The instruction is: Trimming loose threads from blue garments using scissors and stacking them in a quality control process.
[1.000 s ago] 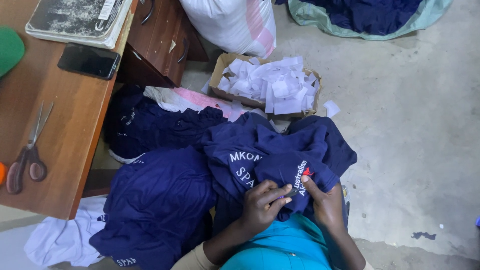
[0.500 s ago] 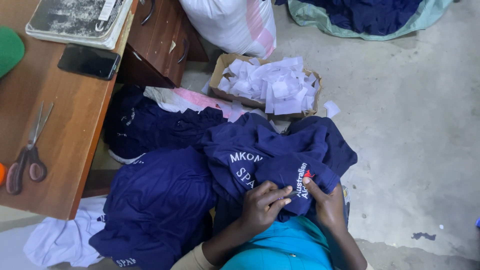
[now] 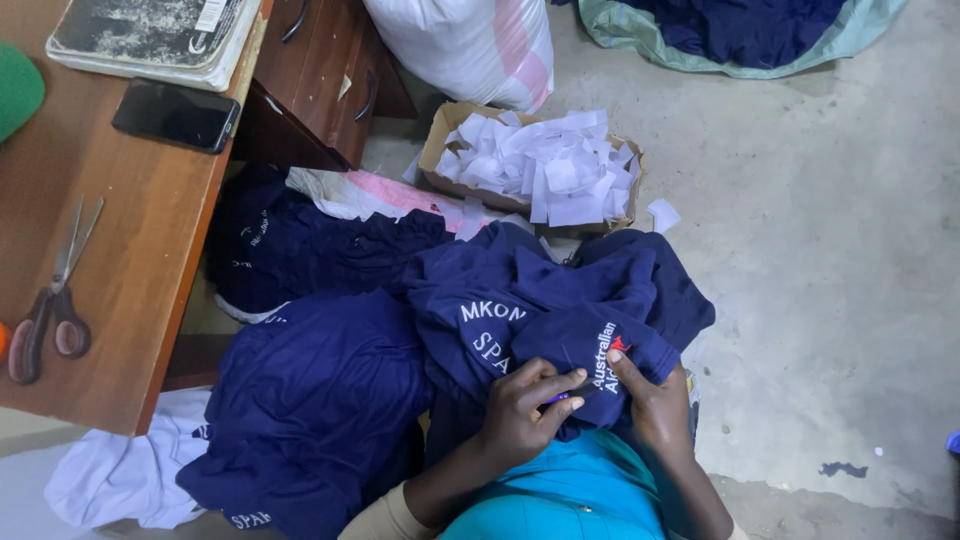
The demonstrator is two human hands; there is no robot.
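Hands on our lap: left hand (image 3: 520, 415) fingers pinch a small purple tool against the navy printed shirt (image 3: 560, 310), right hand (image 3: 655, 400) fingers pressed flat on the fabric. We judge we're mid-trim; next we need the fabric taut.

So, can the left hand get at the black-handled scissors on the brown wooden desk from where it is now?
Probably yes. The black-handled scissors lie uncovered on the brown wooden desk on the person's left side; the left hand must first release the navy blue garment.
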